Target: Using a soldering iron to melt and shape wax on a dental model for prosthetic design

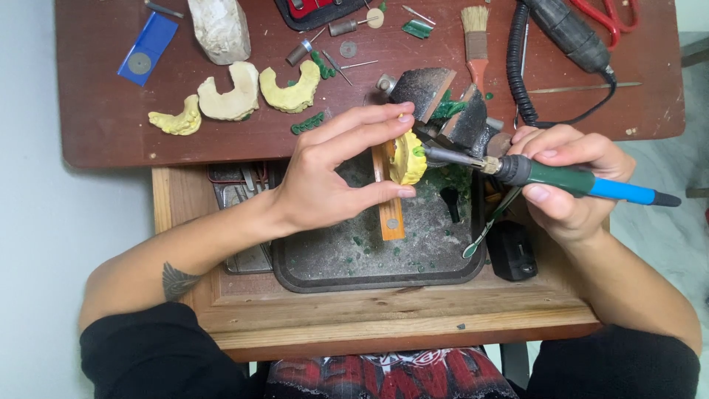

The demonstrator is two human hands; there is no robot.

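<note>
My left hand (336,170) pinches a yellow dental cast (408,159) between thumb and fingers, holding it over a dark tray (369,273). My right hand (569,181) grips a green and blue electric hand tool (591,183) like a pen. Its metal tip (443,155) touches green wax on the cast's right side. A thin green-handled spatula (487,225) hangs below the right hand, tucked under its fingers.
Three more casts (236,92) lie on the red-brown desk (111,125) at the left, near a white plaster block (219,28). A brush (476,37), a black handpiece with coiled cord (569,33), a dusty bench peg (436,96) and small burs sit behind. A wooden stick (388,203) lies in the tray.
</note>
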